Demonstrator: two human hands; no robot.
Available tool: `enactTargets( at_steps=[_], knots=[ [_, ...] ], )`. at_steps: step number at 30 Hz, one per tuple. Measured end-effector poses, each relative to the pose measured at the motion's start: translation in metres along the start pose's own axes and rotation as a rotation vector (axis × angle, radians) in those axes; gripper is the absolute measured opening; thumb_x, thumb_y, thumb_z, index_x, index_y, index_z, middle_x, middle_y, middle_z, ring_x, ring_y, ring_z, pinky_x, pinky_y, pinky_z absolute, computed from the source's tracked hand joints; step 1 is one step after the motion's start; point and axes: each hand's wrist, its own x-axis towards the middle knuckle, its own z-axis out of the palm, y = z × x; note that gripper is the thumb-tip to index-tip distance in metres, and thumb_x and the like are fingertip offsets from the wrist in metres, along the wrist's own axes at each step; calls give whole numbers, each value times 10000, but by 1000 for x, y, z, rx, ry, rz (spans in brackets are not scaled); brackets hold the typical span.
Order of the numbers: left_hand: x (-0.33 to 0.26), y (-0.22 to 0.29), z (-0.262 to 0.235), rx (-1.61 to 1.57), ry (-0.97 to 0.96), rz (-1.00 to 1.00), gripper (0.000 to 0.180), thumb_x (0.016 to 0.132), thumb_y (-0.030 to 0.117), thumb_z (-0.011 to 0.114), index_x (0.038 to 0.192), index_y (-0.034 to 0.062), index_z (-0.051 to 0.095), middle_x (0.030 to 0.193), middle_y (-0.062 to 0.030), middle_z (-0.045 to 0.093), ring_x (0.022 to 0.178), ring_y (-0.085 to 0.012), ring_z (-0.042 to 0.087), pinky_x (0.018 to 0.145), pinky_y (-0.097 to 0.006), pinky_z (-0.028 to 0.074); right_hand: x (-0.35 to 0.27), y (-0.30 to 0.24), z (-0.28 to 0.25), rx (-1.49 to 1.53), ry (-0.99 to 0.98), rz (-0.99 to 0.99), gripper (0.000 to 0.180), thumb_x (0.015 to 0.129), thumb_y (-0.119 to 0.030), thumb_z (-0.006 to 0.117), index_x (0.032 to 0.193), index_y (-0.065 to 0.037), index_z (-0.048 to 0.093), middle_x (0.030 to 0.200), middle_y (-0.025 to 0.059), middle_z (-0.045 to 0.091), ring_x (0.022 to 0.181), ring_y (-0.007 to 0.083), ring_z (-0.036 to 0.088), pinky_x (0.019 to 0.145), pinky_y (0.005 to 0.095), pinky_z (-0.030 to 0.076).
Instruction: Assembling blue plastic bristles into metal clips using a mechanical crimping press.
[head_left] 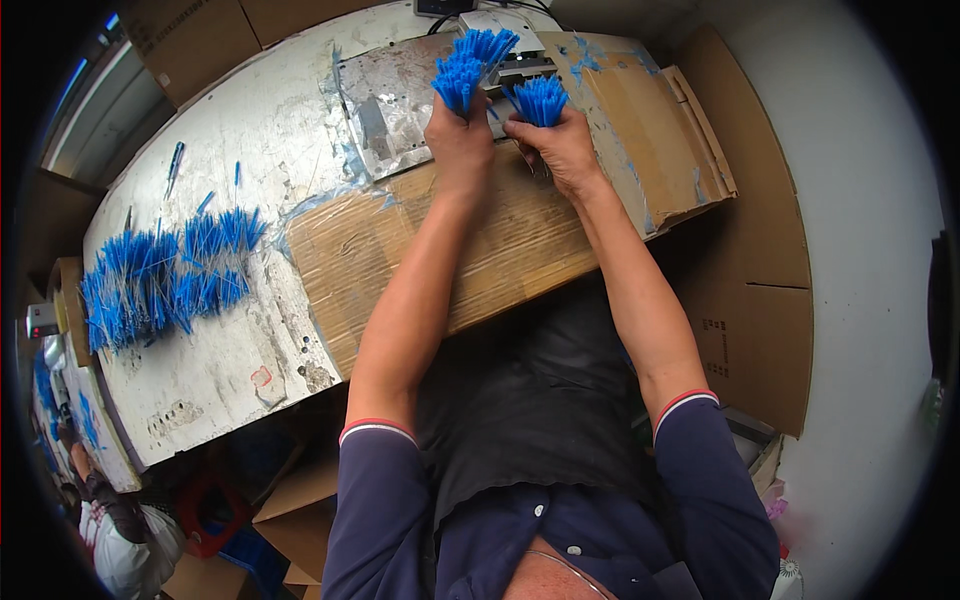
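My left hand (462, 145) is closed around a thick bundle of thin blue-tipped strands (466, 72), its blue ends fanning out above the fist. Close beside it, my right hand (562, 148) grips a smaller bundle of blue-tipped strands (540, 102), also with the blue ends up. Both bundles are over the far side of the bench, in front of a small metal device (525, 68). The lower ends of the strands are mostly hidden by my hands. Whether these are wires or plastic pieces I cannot tell.
A large pile of similar strands (165, 275) lies on the white worn bench (270, 345), with a pen-like tool (175, 168) behind it. Taped cardboard (360, 265) covers the bench edge under my arms. Cardboard sheets (745, 330) stand at right. Another person (125, 530) is at lower left.
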Motion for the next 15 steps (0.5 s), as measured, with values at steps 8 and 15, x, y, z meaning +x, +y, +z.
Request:
enactTargets(
  at_steps=[8, 15],
  knots=[
    [2, -5, -2, 54, 10, -35, 124, 943, 116, 664, 1028, 30, 640, 830, -74, 724, 707, -168, 683, 665, -322, 528, 9, 10, 1, 60, 219, -28, 167, 766, 21, 795, 890, 9, 683, 734, 67, 681, 539, 122, 598, 441, 240, 431],
    [4, -8, -2, 19, 30, -55, 130, 965, 155, 653, 957, 25, 644, 826, -53, 721, 653, -120, 667, 611, -277, 524, 22, 16, -9, 1, 432, 59, 174, 727, 66, 781, 828, 9, 650, 672, 75, 659, 481, 132, 587, 390, 253, 415]
  ],
)
